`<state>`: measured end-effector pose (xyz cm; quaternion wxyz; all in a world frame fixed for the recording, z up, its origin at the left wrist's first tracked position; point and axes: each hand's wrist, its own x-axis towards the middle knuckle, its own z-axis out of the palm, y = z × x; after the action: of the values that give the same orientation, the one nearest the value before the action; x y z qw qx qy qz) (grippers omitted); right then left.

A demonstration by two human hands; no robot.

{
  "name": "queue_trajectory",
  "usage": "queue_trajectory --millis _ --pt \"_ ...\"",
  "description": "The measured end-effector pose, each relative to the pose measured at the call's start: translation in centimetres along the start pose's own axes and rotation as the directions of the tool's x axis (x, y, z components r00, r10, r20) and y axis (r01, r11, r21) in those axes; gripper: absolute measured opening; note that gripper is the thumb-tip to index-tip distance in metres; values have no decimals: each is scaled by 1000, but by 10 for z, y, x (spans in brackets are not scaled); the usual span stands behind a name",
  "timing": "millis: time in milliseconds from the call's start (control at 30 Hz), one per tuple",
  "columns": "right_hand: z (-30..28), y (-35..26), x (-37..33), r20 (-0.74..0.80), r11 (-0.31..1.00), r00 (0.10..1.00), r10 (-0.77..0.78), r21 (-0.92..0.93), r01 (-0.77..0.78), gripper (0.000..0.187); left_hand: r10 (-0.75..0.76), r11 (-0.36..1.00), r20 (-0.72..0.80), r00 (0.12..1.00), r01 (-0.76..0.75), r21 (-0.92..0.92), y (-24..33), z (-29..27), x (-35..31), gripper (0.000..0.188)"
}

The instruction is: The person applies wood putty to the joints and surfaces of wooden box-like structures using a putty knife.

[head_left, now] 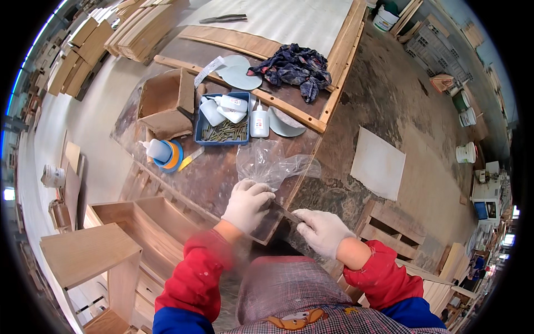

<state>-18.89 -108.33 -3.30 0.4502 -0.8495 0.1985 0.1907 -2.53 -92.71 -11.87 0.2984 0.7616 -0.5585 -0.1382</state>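
My left hand [247, 206], in a white glove, is closed at the table's near edge, beside a crumpled clear plastic bag [261, 161]. My gloved right hand [324, 232] pinches the end of a thin brownish strip [286, 213] that reaches toward the left hand's fingertips. Below the left fingers is a brownish rectangular piece with thin, pale edges [266, 227]; its kind is unclear. Whether the strip belongs to it I cannot tell. Beyond the bag stands a blue bin [222, 142] with small brass-coloured pieces and white bottles. A white squeeze bottle [259, 122] stands next to it.
A cardboard box [167, 100], a tape roll with a bottle [167, 153], a yellow-handled knife [191, 159], grey discs [239, 72] and a dark cloth [295, 67] lie on the table. Wooden drawer boxes [139, 217] stand at left, a white sheet [378, 162] lies right.
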Motion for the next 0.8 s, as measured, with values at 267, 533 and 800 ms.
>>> queue_trajectory --millis 267,533,800 --pt "-4 2 2 -47 983 994 -99 -157 90 31 -32 999 -29 999 33 27 7 3 0 34" --pt "-34 -3 25 192 899 969 -153 -380 217 31 -52 999 -2 999 52 -10 3 3 1 35" --pt "-42 37 51 440 956 891 -108 293 -29 36 -60 997 -3 998 60 -46 -1 1 -4 44"
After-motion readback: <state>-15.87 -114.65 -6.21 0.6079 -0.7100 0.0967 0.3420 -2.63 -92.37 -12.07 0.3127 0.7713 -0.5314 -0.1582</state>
